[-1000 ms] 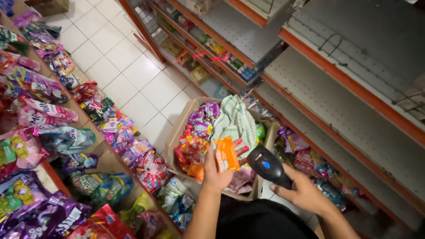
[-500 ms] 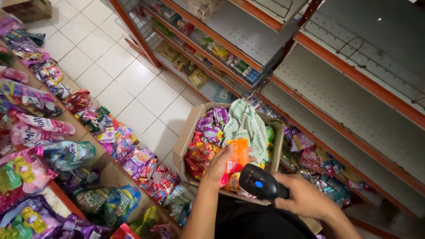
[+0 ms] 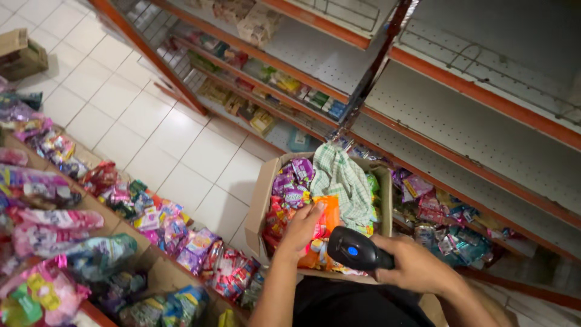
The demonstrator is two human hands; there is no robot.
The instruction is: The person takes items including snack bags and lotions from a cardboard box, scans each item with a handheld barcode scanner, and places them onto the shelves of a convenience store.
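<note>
My left hand (image 3: pixel 301 229) grips an orange snack packet (image 3: pixel 327 221) and holds it down inside an open cardboard box (image 3: pixel 261 203) full of colourful snack packets. My right hand (image 3: pixel 416 265) holds a black handheld barcode scanner (image 3: pixel 357 249), its head pointing left, just below the packet at the box's near edge. A green and white checked cloth (image 3: pixel 342 178) lies draped over the packets at the back of the box.
Orange-edged metal shelves (image 3: pixel 478 139) rise on the right, the lowest one with loose packets (image 3: pixel 442 224). A low display of snack bags (image 3: pixel 91 230) runs along the left. White tiled floor (image 3: pixel 163 139) lies between. A small carton (image 3: pixel 21 54) sits far left.
My left hand has lowered the orange packet into the box. My right hand and the scanner have moved closer to the packet. The view has tilted down and nearer to the box.
</note>
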